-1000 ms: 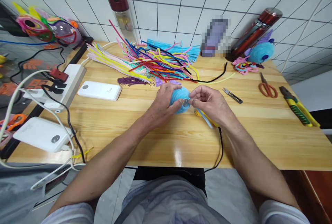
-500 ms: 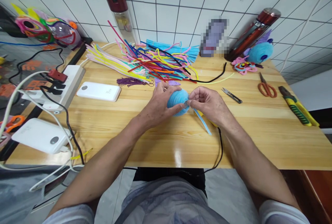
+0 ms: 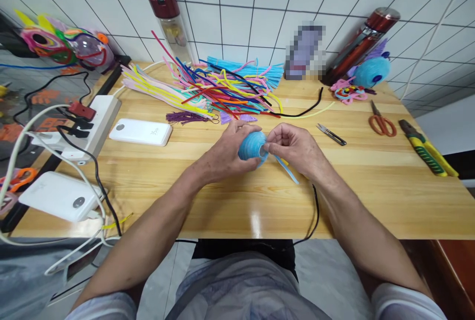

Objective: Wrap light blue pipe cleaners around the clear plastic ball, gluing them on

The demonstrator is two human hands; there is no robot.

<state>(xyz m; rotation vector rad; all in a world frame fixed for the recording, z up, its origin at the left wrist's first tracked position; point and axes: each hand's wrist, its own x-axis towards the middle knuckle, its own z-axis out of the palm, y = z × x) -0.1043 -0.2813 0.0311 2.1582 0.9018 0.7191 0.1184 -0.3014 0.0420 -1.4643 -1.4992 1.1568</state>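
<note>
Now, your left hand (image 3: 226, 154) cups the blue ball (image 3: 251, 144) from its left side, fingers closed round it. Your right hand (image 3: 293, 149) meets it on the right, thumb and forefinger pinched on the blue strand (image 3: 287, 171), whose loose end trails toward the front edge of the table (image 3: 222, 201). The ball is about midway between the table's left and right edges. To my eye, the wrap goes best if you pull the strand taut, lay each turn touching the last, and rotate the ball with the left hand. Steer that 1 tail clear of the black cable (image 3: 315, 211).
</note>
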